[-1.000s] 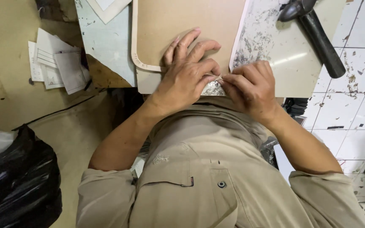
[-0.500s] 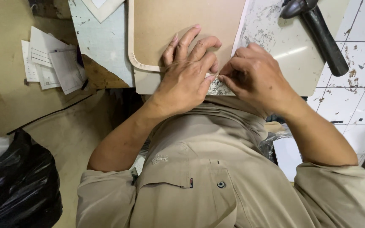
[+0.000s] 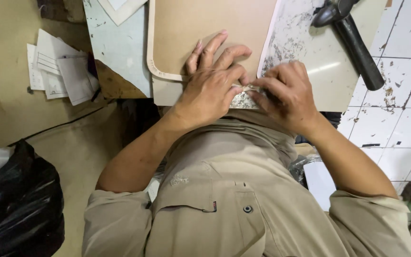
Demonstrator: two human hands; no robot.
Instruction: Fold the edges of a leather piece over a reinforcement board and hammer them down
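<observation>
While the left hand (image 3: 212,88) lies palm down on the tan panel (image 3: 205,28), its fingers are spread and nearly straight, pressing the panel's near edge flat rather than gripping it. The panel, with a pale piped border around its rounded corner, rests on the worktable (image 3: 331,93) directly ahead of the person's chest. Just right of the left hand, the right hand (image 3: 286,95) is curled, its fingertips (image 3: 255,90) pinched on a thin pale strip (image 3: 241,88) that runs along the panel's near edge; the two hands touch at that spot. Whether the left thumb also pinches the strip cannot be told. Beyond the right hand, at the far right of the panel, a black hammer (image 3: 353,35) lies on the scuffed tabletop. Left of the panel, loose papers (image 3: 55,69) sit on the floor, and a black plastic bag (image 3: 17,204) lies nearer the person.
</observation>
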